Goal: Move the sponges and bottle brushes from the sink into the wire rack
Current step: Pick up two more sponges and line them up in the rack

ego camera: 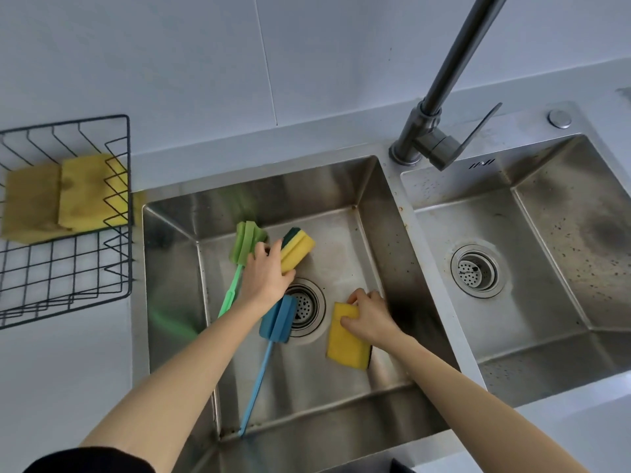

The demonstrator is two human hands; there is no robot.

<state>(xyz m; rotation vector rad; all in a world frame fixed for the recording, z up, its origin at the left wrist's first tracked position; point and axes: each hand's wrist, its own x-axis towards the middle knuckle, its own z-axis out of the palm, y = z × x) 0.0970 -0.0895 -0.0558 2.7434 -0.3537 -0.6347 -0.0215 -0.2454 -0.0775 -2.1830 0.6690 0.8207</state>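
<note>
At the bottom of the frame two bare forearms reach into the left basin of the steel sink (170, 254). A blue bottle brush (277, 319) lies in the lower centre of this basin, its thin handle pointing to the bottom edge and its foam head just beside the drain (305, 306). To the right of it, the right hand (370, 315) presses on a yellow sponge (345, 343) that lies flat on the basin floor; the fingers are curled over its upper end and grasp it. A little higher, the left hand (264, 276) closes its fingers around a second sponge (296, 249), yellow with a dark green layer, which is tilted. Just left of this hand lies a green bottle brush (244, 247), its head toward the back wall of the basin. The faucet (440, 110) stands at the upper right, between the two basins. At the upper left, on the counter, sits the black wire rack (68, 254) with two yellow sponges (65, 196) already inside.
</note>
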